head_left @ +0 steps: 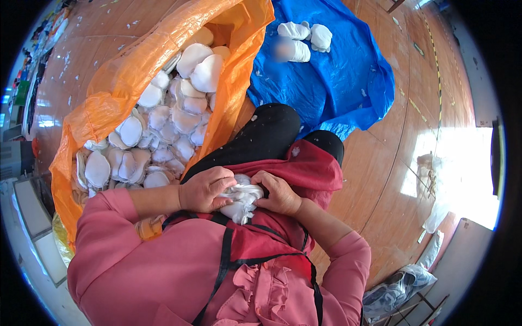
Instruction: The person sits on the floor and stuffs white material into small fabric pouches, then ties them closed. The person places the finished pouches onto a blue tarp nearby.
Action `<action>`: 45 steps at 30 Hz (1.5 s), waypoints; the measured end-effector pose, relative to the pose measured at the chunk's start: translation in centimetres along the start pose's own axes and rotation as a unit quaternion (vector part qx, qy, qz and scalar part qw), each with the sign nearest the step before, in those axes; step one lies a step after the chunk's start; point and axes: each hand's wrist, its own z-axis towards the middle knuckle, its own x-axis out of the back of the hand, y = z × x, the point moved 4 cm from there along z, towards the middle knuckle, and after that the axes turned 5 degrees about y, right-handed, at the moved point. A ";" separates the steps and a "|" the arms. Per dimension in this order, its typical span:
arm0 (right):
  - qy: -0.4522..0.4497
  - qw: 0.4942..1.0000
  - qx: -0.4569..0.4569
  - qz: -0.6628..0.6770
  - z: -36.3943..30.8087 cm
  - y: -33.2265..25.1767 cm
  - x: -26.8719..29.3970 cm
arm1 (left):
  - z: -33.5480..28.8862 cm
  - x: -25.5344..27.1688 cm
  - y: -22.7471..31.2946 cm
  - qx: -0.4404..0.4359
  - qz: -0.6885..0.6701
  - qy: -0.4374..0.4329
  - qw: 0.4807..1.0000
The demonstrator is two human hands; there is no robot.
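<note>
My left hand [207, 190] and my right hand [275, 193] meet over my lap, fingers bent around a soft white bundle [238, 205]. It looks like white pads with a twisted white band or strand across the top; its exact makeup cannot be made out. To the left stands a large orange woven sack [117, 81], its mouth wide open, filled with many loose, rounded white pads [159, 117]. Ahead, several white bundles [321, 38] like stacked pads lie on a blue sheet [326, 81]. One spot beside them is blurred.
Black-clad legs [255, 133] and a red apron [315, 168] lie between the sack and the tiled floor [370, 179]. White scraps dot the floor at upper left. A clear plastic bag with dark contents [399, 285] sits at lower right, near a pale panel [467, 271].
</note>
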 end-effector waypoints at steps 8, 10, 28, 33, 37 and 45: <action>0.069 0.997 0.021 0.000 -1.0 0.3 -0.7 | 1.2 0.5 0.8 -0.022 -0.011 -0.026 0.999; 0.070 0.998 0.006 -0.005 -1.1 0.5 -0.7 | 1.2 0.2 0.9 -0.022 -0.007 -0.012 1.000; -0.047 0.996 -0.058 -0.038 1.9 -1.7 1.6 | 1.6 -0.3 1.3 -0.031 0.017 -0.015 0.999; -0.203 0.975 -0.082 -0.031 3.6 -1.4 2.2 | 1.2 -0.7 1.4 -0.059 0.023 -0.003 0.998; -0.265 0.949 -0.166 0.035 4.1 -0.5 2.2 | 1.6 -0.4 1.2 -0.073 0.001 0.018 0.997; -0.227 0.950 -0.204 0.064 3.0 -0.1 2.3 | 1.9 -0.3 0.9 -0.044 -0.053 -0.002 0.998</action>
